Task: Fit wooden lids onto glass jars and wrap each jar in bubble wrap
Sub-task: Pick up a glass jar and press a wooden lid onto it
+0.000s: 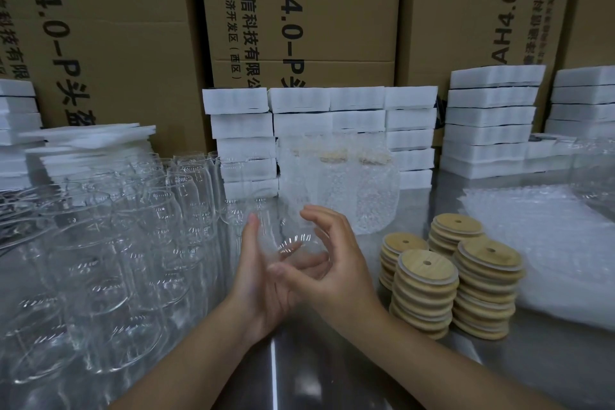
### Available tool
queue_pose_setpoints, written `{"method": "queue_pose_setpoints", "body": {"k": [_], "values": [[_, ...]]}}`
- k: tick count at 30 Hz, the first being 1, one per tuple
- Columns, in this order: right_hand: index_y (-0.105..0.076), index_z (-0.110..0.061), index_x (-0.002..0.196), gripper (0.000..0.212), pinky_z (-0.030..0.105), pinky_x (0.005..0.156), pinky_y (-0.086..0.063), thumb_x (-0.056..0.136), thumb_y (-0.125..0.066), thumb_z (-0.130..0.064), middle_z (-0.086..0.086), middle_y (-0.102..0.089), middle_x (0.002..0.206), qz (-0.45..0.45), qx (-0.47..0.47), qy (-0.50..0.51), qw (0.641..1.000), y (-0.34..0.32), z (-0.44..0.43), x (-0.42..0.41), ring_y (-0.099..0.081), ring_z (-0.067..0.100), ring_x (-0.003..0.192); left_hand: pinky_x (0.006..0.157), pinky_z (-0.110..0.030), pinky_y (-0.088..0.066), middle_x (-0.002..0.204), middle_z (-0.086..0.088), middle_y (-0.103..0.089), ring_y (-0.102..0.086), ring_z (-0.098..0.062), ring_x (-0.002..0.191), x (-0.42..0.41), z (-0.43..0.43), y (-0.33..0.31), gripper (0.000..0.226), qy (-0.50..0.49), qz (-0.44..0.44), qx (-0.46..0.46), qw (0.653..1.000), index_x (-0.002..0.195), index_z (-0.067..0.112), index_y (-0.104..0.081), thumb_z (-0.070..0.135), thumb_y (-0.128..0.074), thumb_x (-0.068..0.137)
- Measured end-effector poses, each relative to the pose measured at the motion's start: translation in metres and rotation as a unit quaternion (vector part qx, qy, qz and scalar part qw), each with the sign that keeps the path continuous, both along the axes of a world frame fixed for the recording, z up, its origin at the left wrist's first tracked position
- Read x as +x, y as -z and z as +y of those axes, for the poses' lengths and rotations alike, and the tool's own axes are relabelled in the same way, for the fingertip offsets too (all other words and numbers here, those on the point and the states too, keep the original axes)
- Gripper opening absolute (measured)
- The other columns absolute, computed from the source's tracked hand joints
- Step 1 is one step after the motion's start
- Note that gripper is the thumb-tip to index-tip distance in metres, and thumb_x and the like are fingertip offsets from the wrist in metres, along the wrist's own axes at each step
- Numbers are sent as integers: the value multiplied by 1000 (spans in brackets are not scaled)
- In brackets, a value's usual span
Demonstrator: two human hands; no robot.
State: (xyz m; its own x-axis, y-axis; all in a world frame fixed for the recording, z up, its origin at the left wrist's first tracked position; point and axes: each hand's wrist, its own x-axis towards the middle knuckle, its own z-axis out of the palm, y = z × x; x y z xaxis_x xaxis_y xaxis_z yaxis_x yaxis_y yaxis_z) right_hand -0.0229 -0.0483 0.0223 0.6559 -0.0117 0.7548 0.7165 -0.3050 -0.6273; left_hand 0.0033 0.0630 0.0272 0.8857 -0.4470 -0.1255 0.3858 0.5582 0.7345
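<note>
I see tall brown cardboard boxes (pixel 299 10) with printed lettering walling off the back. In front of them runs the steel worktop (pixel 332 376). Stacks of white foam blocks (pixel 492 116) line its back edge. A crowd of bare clear glass jars (pixel 109 243) fills the left side, standing close together. Sheets of clear bubble wrap (pixel 549 243) lie piled toward the right edge. Bubble-wrapped jars (pixel 352 190) stand at the back middle, against the foam. Four stacks of round wooden lids (pixel 426 293), each with a small hole, sit right of centre. One clear glass jar (pixel 283 230) is held up above the worktop's middle (it is blurred). My left hand (pixel 259 280) cradles it, fingers fairly straight beneath, thumb raised. My right hand (pixel 339 263) has its fingers curled round the jar's right side.
</note>
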Motion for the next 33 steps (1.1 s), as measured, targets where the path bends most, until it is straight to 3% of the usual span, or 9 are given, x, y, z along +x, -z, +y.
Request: {"method": "queue_pose_setpoints", "body": {"k": [4,9,11,15,19,22,25,29,33], "values": [[-45,-48,119,73,6,102,-29,56,-81,-52,-28,-46,130,4,-3,7,1000,0,0,-2,-38,-8,129,56,-37,-59,93,-22,-72,-73,-34,76,-6,-1,-3,100,49,47,-45,997,122,0,-50,78,-58,59],[-51,-41,112,70,11,100,-34,50,-81,-52,-24,-53,123,19,53,2,998,-4,-1,-4,-44,-8,124,66,-33,-58,96,-11,-73,-72,-23,78,-3,2,-3,110,85,11,70,994,134,4,-50,87,-44,62],[-53,-38,110,67,13,100,-36,50,-80,-52,-23,-56,121,30,71,-2,997,-4,-2,-5,-46,-8,122,60,-30,-58,111,-13,-71,-73,-21,81,-1,2,-3,113,91,6,76,993,141,3,-45,88,-40,67],[-54,-35,107,62,7,97,-35,52,-78,-52,-22,-59,119,34,99,-8,994,-6,-2,-7,-48,-9,120,60,-31,-57,155,-12,-34,-73,-23,84,-2,-1,-4,107,81,-10,64,995,149,14,-38,86,-39,70],[-56,-32,108,57,4,90,-38,58,-77,-50,-18,-62,117,28,123,-14,992,-6,-3,-6,-53,-10,114,67,-34,-58,151,-9,-39,-72,-26,87,0,-1,0,109,90,-28,50,994,149,12,-35,84,-40,68],[-58,-31,106,52,8,94,-38,62,-76,-51,-17,-64,113,22,135,-13,990,-6,-3,-3,-54,-4,116,76,-33,-58,116,-11,-69,-71,-24,98,2,0,2,103,108,-66,73,989,140,10,-44,84,-38,68],[-58,-28,106,48,12,97,-38,67,-73,-52,-18,-64,111,17,145,-17,989,-5,-5,-2,-55,1,117,77,-32,-58,102,-7,-73,-71,-21,96,4,0,3,91,101,-92,85,987,128,15,-53,81,-39,68],[-59,-28,104,43,12,94,-40,72,-66,-55,-16,-65,110,21,151,-13,988,-8,-6,-3,-56,-1,114,88,-32,-58,117,-18,-68,-68,-24,106,4,-1,3,93,98,-103,105,984,112,7,-72,81,-40,64],[-59,-29,99,21,21,91,-46,84,-65,-43,-18,-66,106,20,157,-4,987,-10,-6,-4,-58,-4,107,101,-36,-48,137,-24,-53,-48,-33,132,2,-4,2,102,78,-99,116,985,132,3,-55,80,-34,68]]}}
